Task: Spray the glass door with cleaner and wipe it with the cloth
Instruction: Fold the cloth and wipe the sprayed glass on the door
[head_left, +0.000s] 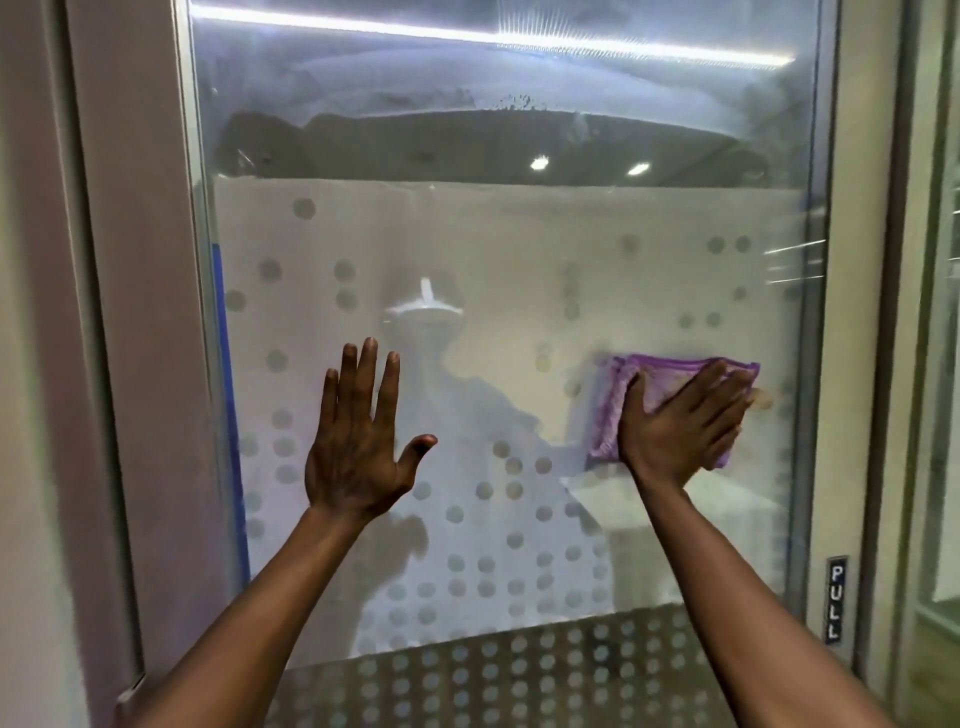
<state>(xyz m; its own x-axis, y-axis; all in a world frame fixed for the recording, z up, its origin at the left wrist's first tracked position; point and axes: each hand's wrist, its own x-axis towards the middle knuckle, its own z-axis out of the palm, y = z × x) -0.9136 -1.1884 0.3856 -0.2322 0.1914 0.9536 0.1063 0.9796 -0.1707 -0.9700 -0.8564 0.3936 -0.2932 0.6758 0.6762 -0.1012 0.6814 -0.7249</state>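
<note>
Meanwhile the left hand (358, 447) lies flat with spread fingers on the frosted glass door (519, 249), holding nothing, while the right hand (685, 415) presses the purple cloth (618, 405) flat against its right side.

Both your arms reach up and forward, bare to the elbow. Your left hand (358, 447) is held flat, fingers straight and close together, thumb stuck out to the side. Your right hand (680, 415) is flat too, fingers straight and tipped to the right, pressing on the cloth (613, 415).
</note>
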